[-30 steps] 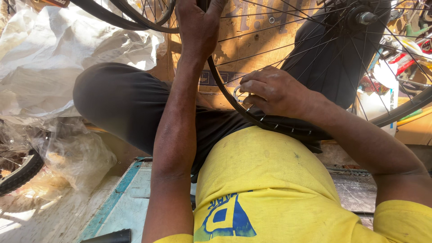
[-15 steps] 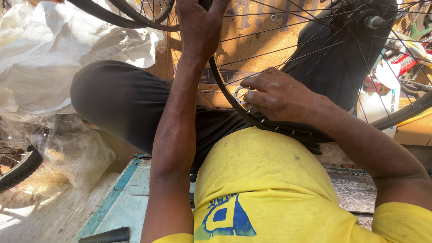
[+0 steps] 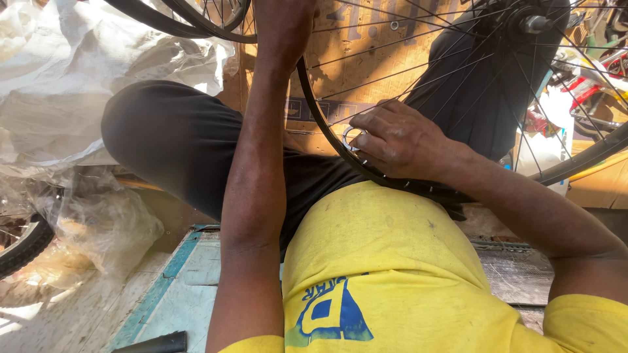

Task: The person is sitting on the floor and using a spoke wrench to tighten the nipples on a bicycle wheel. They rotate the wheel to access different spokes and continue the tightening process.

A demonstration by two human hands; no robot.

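Observation:
A black bicycle wheel rim (image 3: 327,131) with thin metal spokes stands upright between my knees, its lower edge resting against my yellow shirt. My left hand (image 3: 282,26) grips the rim high up, at the top edge of the view. My right hand (image 3: 392,138) is closed around a small round metal spoke tool (image 3: 350,138), pressed against the inner side of the rim near its lowest part. The wheel hub (image 3: 531,23) shows at the upper right.
White sacks and crumpled clear plastic (image 3: 78,98) pile up on the left. Another tyre (image 3: 23,245) pokes in at the left edge. A brown cardboard sheet (image 3: 366,46) stands behind the wheel. Red bicycle parts (image 3: 589,85) sit at the right. A pale wooden platform (image 3: 183,294) lies beneath me.
My right hand has shifted slightly along the rim with the round tool. The left hand keeps its hold at the top. The wheel stays almost in place.

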